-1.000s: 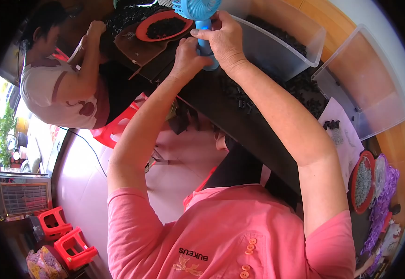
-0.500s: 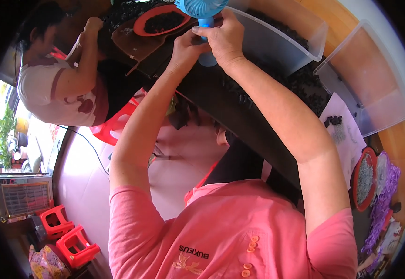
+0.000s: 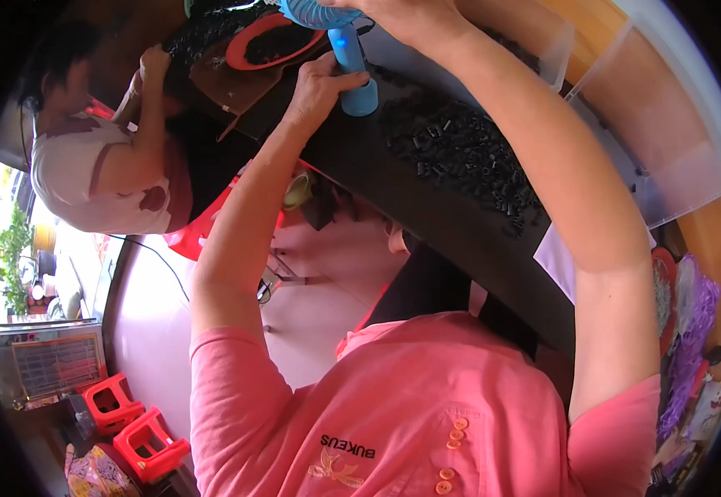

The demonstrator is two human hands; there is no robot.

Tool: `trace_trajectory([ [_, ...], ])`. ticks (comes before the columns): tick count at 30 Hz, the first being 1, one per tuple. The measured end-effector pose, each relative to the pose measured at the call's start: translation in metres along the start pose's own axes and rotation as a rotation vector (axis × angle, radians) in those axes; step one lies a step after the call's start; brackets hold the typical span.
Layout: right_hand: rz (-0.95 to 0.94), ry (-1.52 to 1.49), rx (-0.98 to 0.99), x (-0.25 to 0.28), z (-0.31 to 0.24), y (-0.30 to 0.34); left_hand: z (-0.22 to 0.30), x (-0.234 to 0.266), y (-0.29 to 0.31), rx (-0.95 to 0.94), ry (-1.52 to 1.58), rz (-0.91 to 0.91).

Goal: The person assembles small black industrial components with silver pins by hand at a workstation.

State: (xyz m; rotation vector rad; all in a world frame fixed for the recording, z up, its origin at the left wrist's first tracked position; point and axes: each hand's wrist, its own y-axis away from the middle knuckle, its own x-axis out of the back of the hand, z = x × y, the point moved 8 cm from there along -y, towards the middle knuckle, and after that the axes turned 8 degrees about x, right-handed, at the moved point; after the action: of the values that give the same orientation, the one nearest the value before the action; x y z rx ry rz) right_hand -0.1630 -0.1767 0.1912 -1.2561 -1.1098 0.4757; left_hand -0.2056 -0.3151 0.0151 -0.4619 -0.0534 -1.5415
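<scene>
A blue handheld fan (image 3: 349, 58) stands upright near the far edge of the view, its round base on the dark table (image 3: 327, 149). My left hand (image 3: 315, 93) is closed around its handle from the left, the thumb lying across the front. At the top edge, my right hand (image 3: 414, 18) reaches over to the fan's head and seems to touch it; its fingers are mostly cut off by the picture's rim. Beneath my right forearm a heap of small black parts (image 3: 468, 157) is spread over the table.
A co-worker (image 3: 112, 166) sits at the left, hands raised over the table. Near them are a red dish (image 3: 236, 54) of black pieces and a brown board (image 3: 232, 87). Clear plastic bins (image 3: 675, 124) stand at the right, with a white sheet (image 3: 555, 261) and purple strands (image 3: 692, 331) nearby.
My right hand has left the fan's handle and moved up to its head. My left hand now grips the handle alone. The fan has shifted slightly left, and more black parts show.
</scene>
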Motion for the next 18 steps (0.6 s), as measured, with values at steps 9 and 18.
trace_trajectory([
  [9, -0.303, -0.147, -0.021, -0.017, 0.010, -0.021, 0.011, -0.011, 0.002, 0.090, 0.233, -0.087],
  [18, -0.660, 0.004, -0.368, -0.014, -0.003, -0.017, -0.009, -0.016, -0.006, 0.103, 0.119, -0.113],
])
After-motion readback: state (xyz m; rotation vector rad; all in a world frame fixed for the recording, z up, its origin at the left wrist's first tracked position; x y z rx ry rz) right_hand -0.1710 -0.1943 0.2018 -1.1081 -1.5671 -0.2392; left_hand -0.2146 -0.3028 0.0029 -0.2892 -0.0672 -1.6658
